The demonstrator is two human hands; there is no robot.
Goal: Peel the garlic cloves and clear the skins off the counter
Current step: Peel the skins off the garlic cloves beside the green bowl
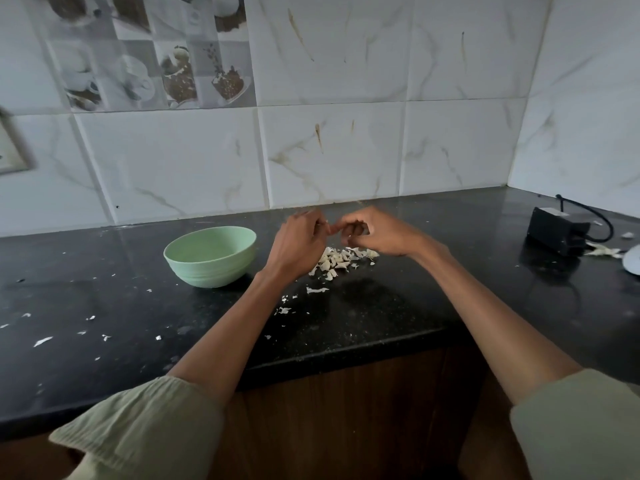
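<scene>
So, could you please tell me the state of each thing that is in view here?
Pale green ribbed bowl: upright on the black counter, inside hidden.
Pile of white garlic skins: heaped on the counter below the hands.
Loose skin flakes: scattered, not cleared.
Left hand: raised, fingers curled, contents blurred.
Right hand: raised, fingers curled, contents unclear.
Black box: at right, cable attached.

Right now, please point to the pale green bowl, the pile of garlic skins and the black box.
pale green bowl (194, 244): head view, near rim.
pile of garlic skins (337, 260): head view, pile's middle.
black box (554, 233): head view, front face.

No legible text, labels or numbers anywhere.
</scene>
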